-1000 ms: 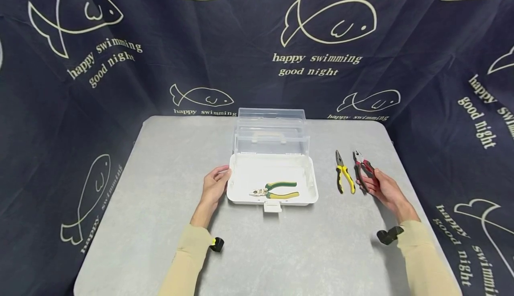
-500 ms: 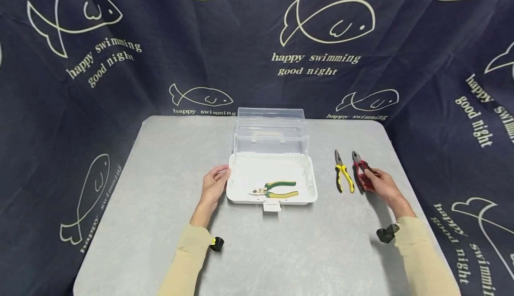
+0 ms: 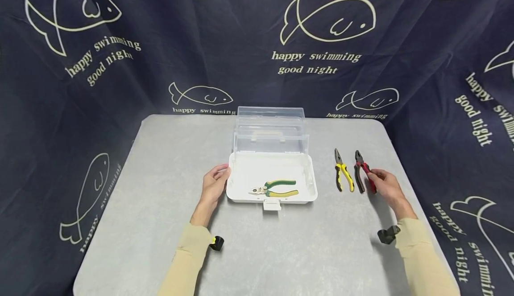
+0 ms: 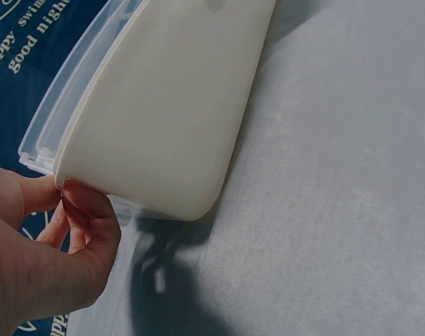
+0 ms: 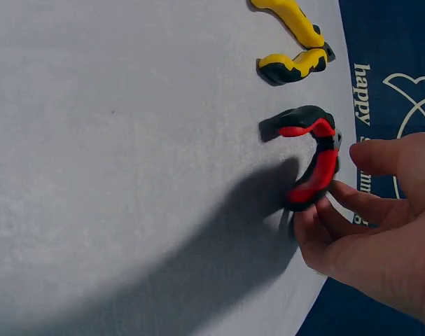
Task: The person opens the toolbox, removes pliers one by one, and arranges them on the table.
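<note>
A white toolbox (image 3: 273, 200) stands on the table with its clear lid (image 3: 270, 129) raised. My left hand (image 3: 214, 185) pinches the box's left rim between thumb and curled fingers, as the left wrist view shows. Inside lie green-and-yellow pliers (image 3: 281, 183). To the right, red-and-black pliers (image 3: 358, 171) lie with handles spread. Beside their right handle is my right hand (image 3: 387, 188); in the right wrist view the thumb (image 5: 377, 155) stands off the handle while the fingertips touch its end.
Yellow-and-black long-nose pliers (image 3: 339, 162) lie between the toolbox and the red-and-black pliers. A grey table (image 3: 305, 251) carries everything. Dark blue cloth (image 3: 261, 42) with fish drawings hangs along its back and sides.
The red-and-black pliers have turned straighter beside the yellow pair, and my right hand's fingers have loosened to their right handle. The left hand and toolbox have stayed put.
</note>
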The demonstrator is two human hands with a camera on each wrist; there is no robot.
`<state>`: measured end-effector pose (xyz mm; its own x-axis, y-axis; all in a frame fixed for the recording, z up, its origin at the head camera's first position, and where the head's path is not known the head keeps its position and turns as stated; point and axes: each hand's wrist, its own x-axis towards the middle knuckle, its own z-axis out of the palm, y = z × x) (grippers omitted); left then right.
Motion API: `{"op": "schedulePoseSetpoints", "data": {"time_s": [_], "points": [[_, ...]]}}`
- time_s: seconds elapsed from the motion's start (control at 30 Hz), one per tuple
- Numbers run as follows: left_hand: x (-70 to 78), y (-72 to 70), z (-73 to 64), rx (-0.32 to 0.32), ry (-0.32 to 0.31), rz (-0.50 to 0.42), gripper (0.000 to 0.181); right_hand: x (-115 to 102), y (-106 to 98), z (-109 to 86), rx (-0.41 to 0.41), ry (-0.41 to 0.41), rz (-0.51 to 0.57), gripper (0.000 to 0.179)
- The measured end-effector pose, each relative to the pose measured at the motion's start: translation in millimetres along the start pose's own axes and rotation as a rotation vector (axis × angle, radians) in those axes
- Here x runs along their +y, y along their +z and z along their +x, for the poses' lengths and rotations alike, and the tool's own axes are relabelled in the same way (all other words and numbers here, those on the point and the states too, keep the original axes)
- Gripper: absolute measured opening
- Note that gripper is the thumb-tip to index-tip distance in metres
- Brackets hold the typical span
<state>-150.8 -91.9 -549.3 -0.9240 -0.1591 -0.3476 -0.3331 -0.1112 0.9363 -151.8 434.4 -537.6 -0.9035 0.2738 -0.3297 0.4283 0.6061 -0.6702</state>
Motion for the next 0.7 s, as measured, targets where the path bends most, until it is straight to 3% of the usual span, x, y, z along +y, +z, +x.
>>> {"op": "schedulePoseSetpoints", "data": {"time_s": [0.27,0.57,0.7], "points": [[0.2,0.1,-0.3,-0.002,0.01,0.007,0.031,0,0,-2.2,0.009,-0.039,-0.02,0.052],[-1.6,0.2,0.0,-0.001,0.017,0.0,0.031,-12,8,-12.7,0.118,-0.126,-0.01,0.045],[-2.4,-0.1,0.4,0.002,0.021,-0.002,0.031,-20,12,-16.6,0.109,-0.155,0.01,0.044]]}}
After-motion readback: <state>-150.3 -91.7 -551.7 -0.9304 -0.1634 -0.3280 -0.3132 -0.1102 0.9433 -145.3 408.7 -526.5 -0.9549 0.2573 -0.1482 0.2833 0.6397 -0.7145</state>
